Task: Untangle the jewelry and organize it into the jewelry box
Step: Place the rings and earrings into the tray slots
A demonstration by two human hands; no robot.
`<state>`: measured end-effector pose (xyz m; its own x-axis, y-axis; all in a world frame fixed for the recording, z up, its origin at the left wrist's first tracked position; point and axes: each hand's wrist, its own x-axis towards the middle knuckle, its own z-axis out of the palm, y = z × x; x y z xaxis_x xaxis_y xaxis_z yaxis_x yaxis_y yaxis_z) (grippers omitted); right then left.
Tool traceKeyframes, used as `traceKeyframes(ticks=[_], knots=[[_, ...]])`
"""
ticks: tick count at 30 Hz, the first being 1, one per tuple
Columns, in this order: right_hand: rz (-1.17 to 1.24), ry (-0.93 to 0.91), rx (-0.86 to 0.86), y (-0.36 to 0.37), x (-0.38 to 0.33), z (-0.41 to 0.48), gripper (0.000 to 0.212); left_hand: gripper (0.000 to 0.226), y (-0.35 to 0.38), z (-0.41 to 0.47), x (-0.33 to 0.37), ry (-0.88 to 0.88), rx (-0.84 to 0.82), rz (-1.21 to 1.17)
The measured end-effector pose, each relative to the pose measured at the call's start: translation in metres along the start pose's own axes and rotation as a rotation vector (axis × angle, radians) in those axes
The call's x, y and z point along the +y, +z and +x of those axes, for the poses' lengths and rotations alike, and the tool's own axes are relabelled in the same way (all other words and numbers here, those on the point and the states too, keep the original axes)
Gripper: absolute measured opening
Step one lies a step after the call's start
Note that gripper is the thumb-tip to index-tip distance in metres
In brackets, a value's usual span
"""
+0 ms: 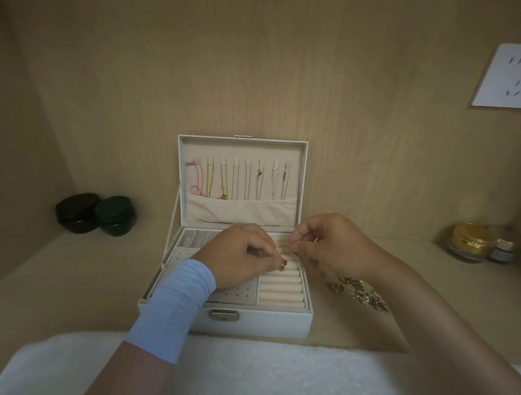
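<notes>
Pinching a small gold ring [282, 265], the left hand [241, 253] is over the soft cream rolls [280, 286] of the open white jewelry box [255, 321]. The right hand [332, 246] presses its fingertips together just beside; if they hold something I cannot tell. Tangled jewelry [357, 291] lies right of the box.

Open white jewelry box [225, 319], necklaces [224, 180] in lid [243, 149], tangled jewelry [358, 293] alongside

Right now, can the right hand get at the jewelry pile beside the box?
Probably yes. The pile lies uncovered on the shelf beside the box, close under the wrist of the right hand; nothing blocks it. Its fingers are pinched together and would have to let go first.
</notes>
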<state>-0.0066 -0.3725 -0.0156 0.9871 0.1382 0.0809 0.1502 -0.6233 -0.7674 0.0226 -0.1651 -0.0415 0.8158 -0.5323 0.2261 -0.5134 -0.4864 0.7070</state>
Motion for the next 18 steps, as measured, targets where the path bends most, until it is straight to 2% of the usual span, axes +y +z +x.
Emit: traceKeyframes(ticks=[5,8,18], knots=[[-0.011,-0.076,-0.039,0.009,-0.002,-0.001,0.007,0.016,0.001,-0.004,0.001,-0.051,0.046,0.016],[0.025,-0.079,-0.039,0.012,-0.002,-0.001,0.008,0.014,0.001,-0.005,-0.001,-0.013,0.098,0.108],[-0.012,-0.123,-0.027,0.009,-0.012,-0.012,0.009,0.009,-0.001,-0.009,0.001,-0.064,0.040,0.164]])
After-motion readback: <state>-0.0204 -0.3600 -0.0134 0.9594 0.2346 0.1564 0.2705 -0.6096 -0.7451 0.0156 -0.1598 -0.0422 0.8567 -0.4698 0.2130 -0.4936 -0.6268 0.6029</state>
